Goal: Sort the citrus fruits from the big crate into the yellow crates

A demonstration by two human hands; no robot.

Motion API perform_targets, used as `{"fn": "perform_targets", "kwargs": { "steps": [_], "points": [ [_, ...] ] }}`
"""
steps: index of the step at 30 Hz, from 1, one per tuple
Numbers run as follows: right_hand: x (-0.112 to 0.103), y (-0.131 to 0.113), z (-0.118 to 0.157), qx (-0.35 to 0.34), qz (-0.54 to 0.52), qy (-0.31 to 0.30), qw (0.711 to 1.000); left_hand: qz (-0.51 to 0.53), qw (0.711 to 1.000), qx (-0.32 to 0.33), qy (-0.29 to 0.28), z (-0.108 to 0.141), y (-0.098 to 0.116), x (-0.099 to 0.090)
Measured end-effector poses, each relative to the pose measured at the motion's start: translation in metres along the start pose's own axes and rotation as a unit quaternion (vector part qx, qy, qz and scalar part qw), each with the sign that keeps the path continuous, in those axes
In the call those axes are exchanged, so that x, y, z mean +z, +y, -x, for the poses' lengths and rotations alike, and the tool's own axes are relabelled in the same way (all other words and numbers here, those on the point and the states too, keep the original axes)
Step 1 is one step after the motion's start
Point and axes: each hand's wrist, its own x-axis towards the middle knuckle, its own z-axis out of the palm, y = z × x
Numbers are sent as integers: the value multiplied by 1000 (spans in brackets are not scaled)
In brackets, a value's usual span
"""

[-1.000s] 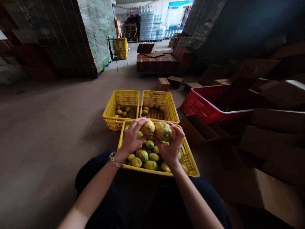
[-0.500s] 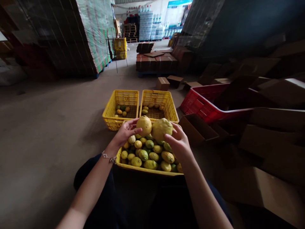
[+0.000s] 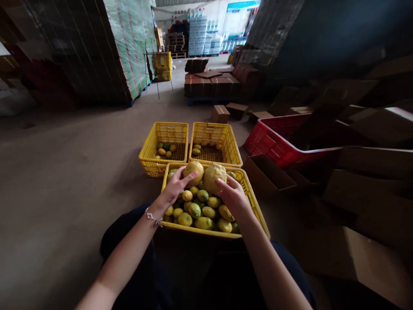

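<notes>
My left hand (image 3: 178, 184) is closed around a large, fairly smooth yellow lemon (image 3: 193, 172). In my right hand (image 3: 232, 193) is a bigger, paler lemon (image 3: 212, 177) with bumpy skin. The two fruits are side by side above a yellow crate (image 3: 254, 206) filled with several yellow and green lemons (image 3: 208, 212). My hands and forearms cover part of the crate's sides.
Beyond the full crate stand a left yellow crate (image 3: 146, 161) and a right yellow crate (image 3: 235, 150), each with several lemons. To the right are a red crate (image 3: 271, 144), an open carton (image 3: 263, 172) and scattered cardboard. Wrapped pallet stacks (image 3: 129, 47) rise at left.
Both hands have come down and slightly inward with the two lemons, closer to the full crate. The bumpy lemon has turned and moved left. The other crates have not moved.
</notes>
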Motion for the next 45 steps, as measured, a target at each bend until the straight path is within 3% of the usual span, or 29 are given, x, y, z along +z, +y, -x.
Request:
{"fn": "perform_targets", "kwargs": {
  "steps": [11,18,23,29,34,39,45],
  "points": [
    [1,0,-5,7,-54,2,999,73,995,-62,22,1,-2,7],
    [4,1,-2,22,-59,-19,998,31,994,-32,103,-8,-16,1],
    [6,6,1,15,-57,-17,998,62,989,-95,100,-7,-14,7],
    [6,8,-6,42,-103,-9,994,61,994,-77,38,3,-12,12],
    [4,13,-13,66,-144,34,987,131,982,-92,103,-3,-17,15],
    [5,16,-15,89,-195,68,974,162,973,-108,121,-10,-18,15],
    [-5,24,-21,110,-228,35,967,198,958,-169,124,-6,-5,16]
  ]
}}
